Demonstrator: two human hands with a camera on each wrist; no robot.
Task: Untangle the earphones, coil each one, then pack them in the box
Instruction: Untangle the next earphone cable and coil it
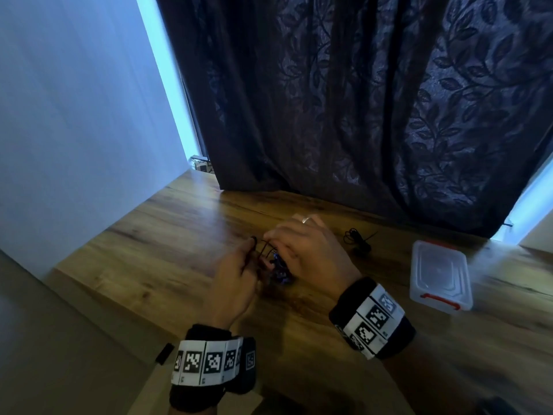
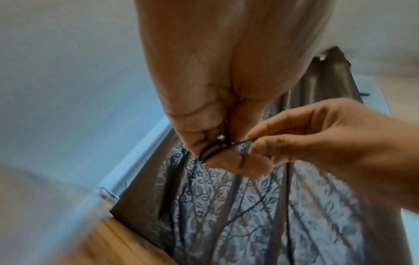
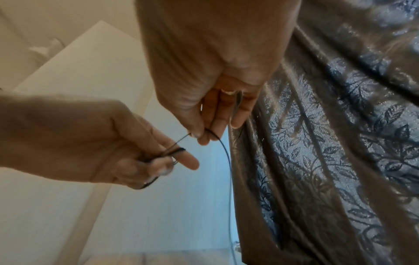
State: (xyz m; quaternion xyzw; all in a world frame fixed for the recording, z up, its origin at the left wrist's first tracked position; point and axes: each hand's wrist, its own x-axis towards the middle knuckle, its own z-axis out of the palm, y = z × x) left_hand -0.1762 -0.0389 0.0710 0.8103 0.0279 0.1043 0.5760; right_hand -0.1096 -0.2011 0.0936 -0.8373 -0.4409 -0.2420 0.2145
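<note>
My left hand point(image 1: 236, 271), nearest, keeps the wound loops of black cable point(image 3: 223, 152) pinched so they can't spring loose; my right hand point(image 1: 308, 250) pinches the free strand, feeding it. At two o'clock on the table point(image 1: 149, 250), the closed box point(image 1: 440, 274); another earphone point(image 1: 356, 239) lies beside it.

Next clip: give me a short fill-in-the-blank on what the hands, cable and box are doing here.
1. Both hands pinch a thin ____ earphone cable.
2. The left hand keeps loops of it wound round its ____.
3. The clear plastic box with red latches has its lid ____.
4. A second black earphone lies on the wooden table between the right hand and the ____.

Missing words: black; fingers; on; box
</note>
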